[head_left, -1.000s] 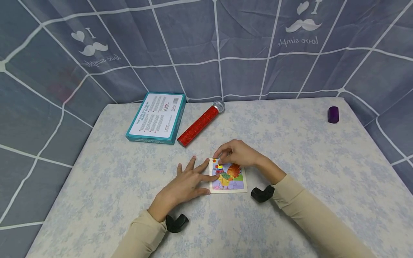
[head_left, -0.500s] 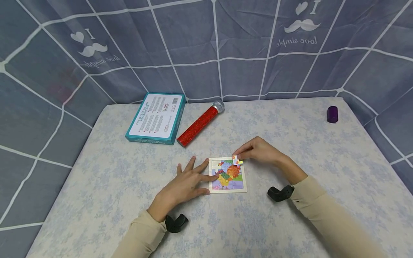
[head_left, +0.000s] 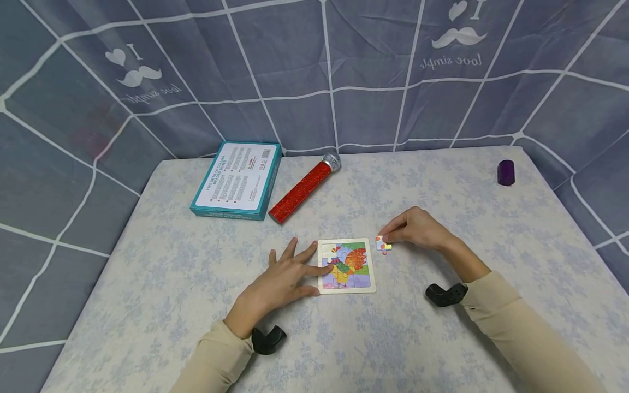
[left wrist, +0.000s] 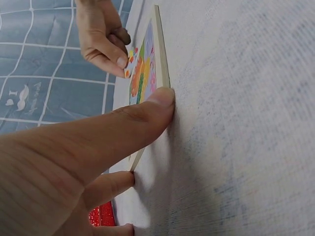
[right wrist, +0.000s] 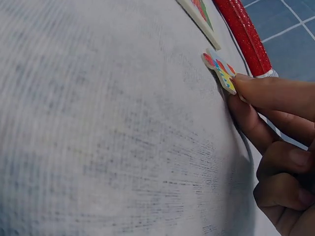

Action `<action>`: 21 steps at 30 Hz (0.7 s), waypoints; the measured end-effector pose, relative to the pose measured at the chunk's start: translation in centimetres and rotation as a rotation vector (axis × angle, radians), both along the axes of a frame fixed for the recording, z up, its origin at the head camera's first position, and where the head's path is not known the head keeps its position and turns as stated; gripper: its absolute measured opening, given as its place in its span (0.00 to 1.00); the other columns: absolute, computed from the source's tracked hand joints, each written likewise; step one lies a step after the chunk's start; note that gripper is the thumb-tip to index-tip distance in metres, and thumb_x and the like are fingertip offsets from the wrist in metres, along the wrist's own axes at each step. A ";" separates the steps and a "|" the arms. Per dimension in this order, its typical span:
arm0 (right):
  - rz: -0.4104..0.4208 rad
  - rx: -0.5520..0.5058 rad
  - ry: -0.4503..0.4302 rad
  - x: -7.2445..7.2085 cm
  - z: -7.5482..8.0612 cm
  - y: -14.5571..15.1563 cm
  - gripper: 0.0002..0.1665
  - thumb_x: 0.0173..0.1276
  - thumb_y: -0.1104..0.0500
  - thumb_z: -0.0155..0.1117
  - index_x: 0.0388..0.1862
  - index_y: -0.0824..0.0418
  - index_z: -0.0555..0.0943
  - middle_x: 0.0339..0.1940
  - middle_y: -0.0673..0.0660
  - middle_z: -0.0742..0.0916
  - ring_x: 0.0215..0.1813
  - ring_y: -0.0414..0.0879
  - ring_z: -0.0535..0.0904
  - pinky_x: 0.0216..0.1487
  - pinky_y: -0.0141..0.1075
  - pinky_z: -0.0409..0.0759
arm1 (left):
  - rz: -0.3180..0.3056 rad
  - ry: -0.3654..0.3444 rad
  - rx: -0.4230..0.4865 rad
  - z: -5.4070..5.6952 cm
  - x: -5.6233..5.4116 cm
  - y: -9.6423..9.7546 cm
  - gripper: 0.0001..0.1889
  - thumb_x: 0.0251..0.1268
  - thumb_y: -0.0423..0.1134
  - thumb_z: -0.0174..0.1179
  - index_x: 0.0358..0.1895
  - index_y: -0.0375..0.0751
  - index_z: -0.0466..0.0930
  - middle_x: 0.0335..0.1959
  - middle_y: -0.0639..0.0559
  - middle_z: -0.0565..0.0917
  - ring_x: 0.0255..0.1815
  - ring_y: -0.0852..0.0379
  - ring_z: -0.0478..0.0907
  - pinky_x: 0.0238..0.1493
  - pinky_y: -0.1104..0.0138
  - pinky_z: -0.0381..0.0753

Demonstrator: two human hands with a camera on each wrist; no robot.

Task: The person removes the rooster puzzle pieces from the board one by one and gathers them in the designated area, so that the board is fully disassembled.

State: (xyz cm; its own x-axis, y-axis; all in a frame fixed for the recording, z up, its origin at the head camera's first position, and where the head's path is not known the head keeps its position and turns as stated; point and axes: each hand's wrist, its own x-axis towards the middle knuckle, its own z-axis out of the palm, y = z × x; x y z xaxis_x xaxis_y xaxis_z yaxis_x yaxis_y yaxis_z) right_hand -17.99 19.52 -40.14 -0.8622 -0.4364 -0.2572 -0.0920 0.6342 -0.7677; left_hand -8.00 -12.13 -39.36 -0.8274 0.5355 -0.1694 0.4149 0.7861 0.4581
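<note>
A small square jigsaw puzzle (head_left: pixel 356 275) in a pale frame lies on the table, its picture a colourful rooster; the upper left corner shows a bare gap. My left hand (head_left: pixel 280 281) rests spread along its left edge, one finger lying on the picture. In the left wrist view the thumb (left wrist: pixel 147 115) touches the frame's edge. Just right of the puzzle my right hand (head_left: pixel 417 226) pinches a jigsaw piece (head_left: pixel 383 245) between thumb and fingers. Seen in the right wrist view, that piece (right wrist: pixel 220 70) is tilted, with red, yellow and blue patches.
Behind the puzzle lies a red glittery microphone (head_left: pixel 304 188) with a silver head. A teal and white box (head_left: pixel 236 177) is to its left. At the far right stands a small purple cylinder (head_left: pixel 506 173). A grey-blue curtain (head_left: pixel 368 71) hangs behind the table.
My right hand has lifted the piece from the puzzle's upper left corner and carried it right, past the frame. A gap now shows there. My left hand stays put.
</note>
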 end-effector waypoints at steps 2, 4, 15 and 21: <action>-0.009 0.009 0.016 0.0 0.1 -0.1 0.08 0.60 0.59 0.74 0.38 0.59 0.90 0.37 0.54 0.90 0.43 0.45 0.79 0.44 0.38 0.72 | 0.002 0.000 -0.002 0.0 0.0 0.0 0.29 0.57 0.47 0.71 0.64 0.60 0.78 0.77 0.42 0.58 0.75 0.26 0.41 0.58 0.22 0.44; -0.012 0.017 0.035 0.1 0.2 -0.3 0.07 0.59 0.59 0.74 0.37 0.60 0.91 0.35 0.54 0.90 0.41 0.45 0.79 0.42 0.37 0.72 | 0.003 0.001 -0.003 0.0 0.0 0.0 0.29 0.57 0.47 0.71 0.64 0.60 0.78 0.77 0.42 0.58 0.75 0.26 0.41 0.58 0.22 0.44; -0.038 0.061 0.117 0.2 0.1 -0.4 0.02 0.56 0.61 0.76 0.30 0.56 0.91 0.29 0.49 0.90 0.41 0.45 0.80 0.43 0.38 0.73 | 0.002 0.003 -0.003 0.0 0.0 0.1 0.29 0.57 0.46 0.71 0.65 0.60 0.77 0.77 0.42 0.58 0.76 0.26 0.41 0.58 0.22 0.45; -0.046 0.058 0.119 0.3 0.0 -0.3 0.03 0.57 0.60 0.75 0.31 0.57 0.91 0.31 0.50 0.90 0.42 0.46 0.80 0.43 0.38 0.73 | 0.006 0.005 -0.003 0.1 0.0 0.1 0.29 0.57 0.46 0.71 0.64 0.60 0.78 0.77 0.42 0.58 0.76 0.26 0.41 0.58 0.22 0.45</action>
